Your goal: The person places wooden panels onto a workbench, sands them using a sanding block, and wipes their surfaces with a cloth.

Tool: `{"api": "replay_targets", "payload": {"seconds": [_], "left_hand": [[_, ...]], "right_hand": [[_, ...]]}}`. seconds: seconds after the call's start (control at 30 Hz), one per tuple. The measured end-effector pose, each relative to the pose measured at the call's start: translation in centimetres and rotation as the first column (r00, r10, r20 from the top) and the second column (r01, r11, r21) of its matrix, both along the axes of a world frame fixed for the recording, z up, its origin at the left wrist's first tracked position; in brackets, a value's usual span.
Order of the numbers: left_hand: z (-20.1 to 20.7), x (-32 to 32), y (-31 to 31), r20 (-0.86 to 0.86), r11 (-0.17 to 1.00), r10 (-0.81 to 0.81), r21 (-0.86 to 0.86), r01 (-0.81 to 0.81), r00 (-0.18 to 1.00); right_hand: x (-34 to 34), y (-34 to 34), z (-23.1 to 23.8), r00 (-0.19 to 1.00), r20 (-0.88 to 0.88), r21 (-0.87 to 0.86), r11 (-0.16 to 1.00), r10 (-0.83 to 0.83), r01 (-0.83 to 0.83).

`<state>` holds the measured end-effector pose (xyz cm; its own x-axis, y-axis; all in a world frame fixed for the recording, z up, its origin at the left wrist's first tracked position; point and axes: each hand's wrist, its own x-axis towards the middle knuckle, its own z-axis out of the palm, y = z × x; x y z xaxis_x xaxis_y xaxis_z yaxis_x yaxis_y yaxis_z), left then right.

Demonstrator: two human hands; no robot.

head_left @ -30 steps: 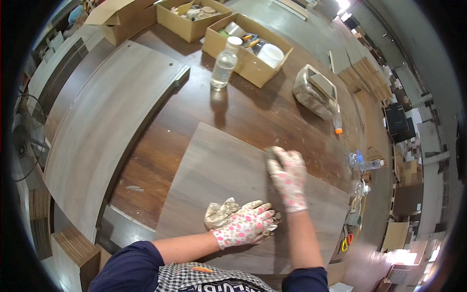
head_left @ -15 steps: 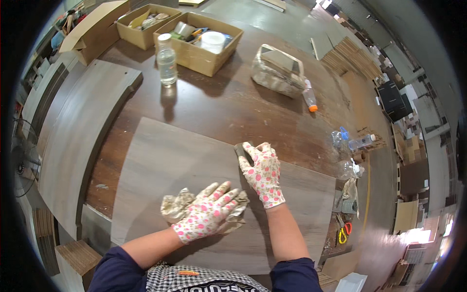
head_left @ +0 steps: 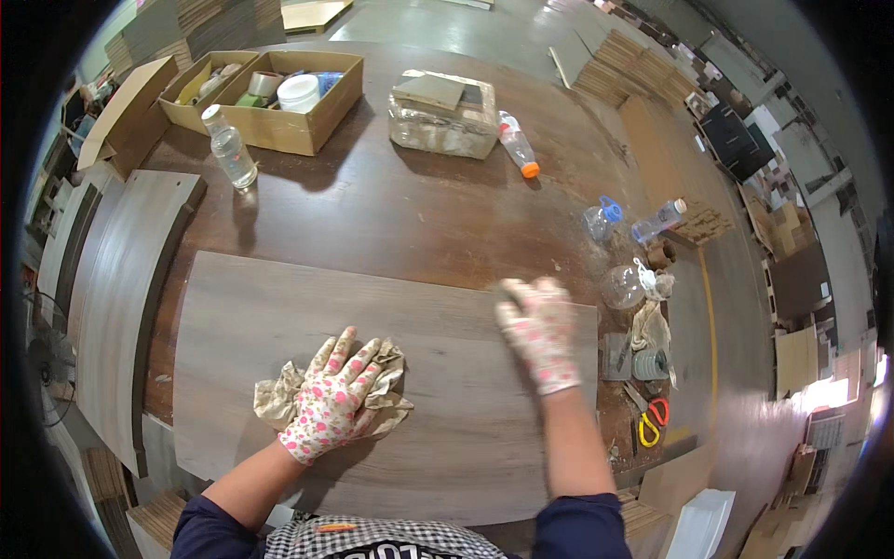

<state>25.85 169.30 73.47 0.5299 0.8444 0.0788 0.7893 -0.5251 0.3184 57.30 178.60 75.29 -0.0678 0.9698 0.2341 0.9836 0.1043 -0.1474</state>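
Observation:
A wood-grain board (head_left: 447, 373) in grey-brown lies flat on the table before me. My left hand (head_left: 326, 401), in a white glove with pink flowers, is spread open on a crumpled beige cloth (head_left: 384, 410) on the board. At the board's far right edge my right hand (head_left: 540, 326), gloved alike, is smeared by motion with its fingers curled downward. The small dark grey block it gripped half a second ago is hidden or blurred now, and shows nowhere else on the board.
Cardboard boxes (head_left: 317, 140) with tubs, a clear bottle (head_left: 233, 154) and a plastic-wrapped block (head_left: 442, 130) stand at the back. On the right lie several plastic bottles (head_left: 622, 287) and scissors (head_left: 649, 424). Curved panels (head_left: 130, 289) lie along the left.
My right hand has slid right along the board's far edge and is now blurred. The left hand stays spread on the cloth. The whole view has shifted and turned.

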Motion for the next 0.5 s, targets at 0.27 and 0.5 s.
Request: {"api": "replay_targets", "payload": {"seconds": [0.27, 0.5], "left_hand": [[-0.7, 0.1, -0.1, 0.001, 0.998, 0.003, 0.067, -0.003, 1.0], [-0.6, 0.3, 0.0, 0.017, 0.995, -0.014, 0.101, 0.012, 1.0]], "right_hand": [[3.4, 0.0, 1.1, 0.959, -0.208, -0.09, 0.972, 0.193, -0.216], [15.2, -0.7, 0.6, 0.89, 0.171, -0.029, 0.901, -0.422, 0.433]]}}
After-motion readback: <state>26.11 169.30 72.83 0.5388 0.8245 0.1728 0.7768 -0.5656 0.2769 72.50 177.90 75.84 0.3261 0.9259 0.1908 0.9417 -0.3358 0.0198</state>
